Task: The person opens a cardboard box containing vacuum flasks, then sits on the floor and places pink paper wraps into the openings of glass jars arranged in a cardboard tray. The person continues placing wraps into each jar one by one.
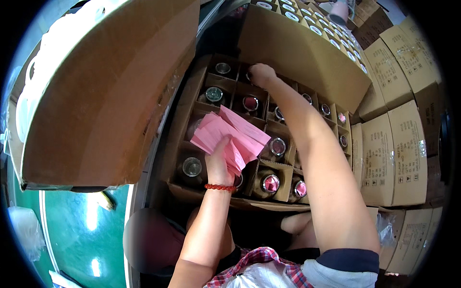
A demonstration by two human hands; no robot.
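Note:
A bunch of folded pink paper sheets [230, 132] is gripped in my left hand [221, 161], over the left part of an open divided carton [223, 196]. Glass jars stand upright in the carton's cells. Pink paper shows inside several of them, such as the near glass jar [270, 183]; the clear jar [191, 166] at the near left shows none. My right arm stretches across the carton. My right hand [262, 76] is closed at the mouth of a jar [248, 76] in the far row; its fingertips are hidden, and so is anything in them.
The carton's raised flap [302, 53] stands at the far side, with a tray of white-topped items [314, 30] behind it. A large brown box [110, 96] rises on the left above a green surface [86, 230]. Stacked cartons [394, 153] line the right.

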